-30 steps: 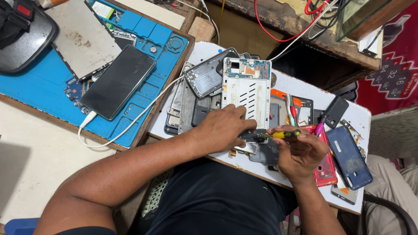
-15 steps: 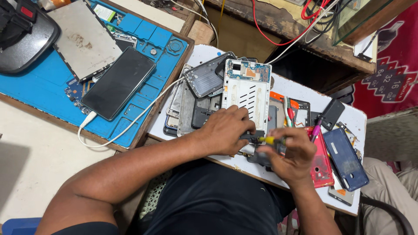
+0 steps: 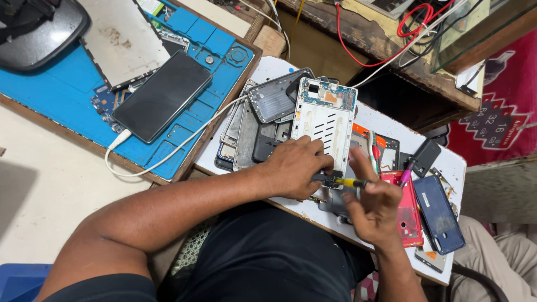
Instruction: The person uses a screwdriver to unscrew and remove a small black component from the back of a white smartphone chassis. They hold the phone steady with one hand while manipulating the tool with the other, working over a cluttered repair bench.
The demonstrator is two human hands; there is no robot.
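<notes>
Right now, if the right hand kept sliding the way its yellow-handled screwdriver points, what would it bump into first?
Probably the left hand. The right hand aims the thin yellow-handled screwdriver leftward, its tip already at the left hand's fingertips over a dark phone part. Depth is hard to judge.

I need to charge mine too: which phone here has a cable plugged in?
The black phone lying screen-up on the blue mat: a white cable runs into its lower end. The other phones are opened shells.
</notes>
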